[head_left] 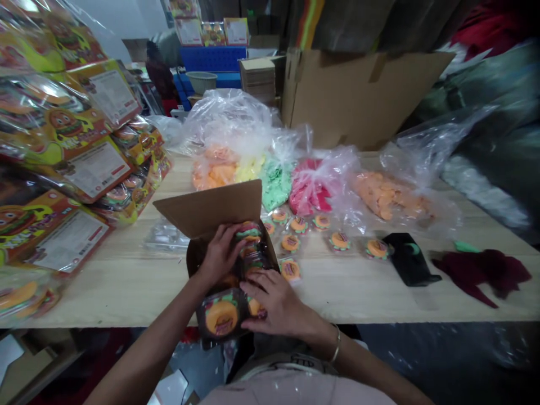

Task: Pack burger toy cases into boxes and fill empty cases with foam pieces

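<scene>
A clear plastic tray point(223, 318) of burger-shaped gummy candies lies half inside a brown cardboard sleeve point(215, 209) at the near table edge. My left hand point(219, 253) grips the far part of the tray where it meets the sleeve, fingers curled over the candies. My right hand point(276, 304) presses on the tray's right side near the front, fingers bent onto the plastic. An orange gummy burger point(221, 317) shows at the tray's near end.
Several loose wrapped gummy burgers point(340, 241) lie on the wooden table point(126, 281). Behind them sit plastic bags of coloured candy pieces point(276, 180). Finished boxed packs point(80, 163) are stacked at left. A black object point(409, 259) and dark red cloth point(481, 273) lie at right.
</scene>
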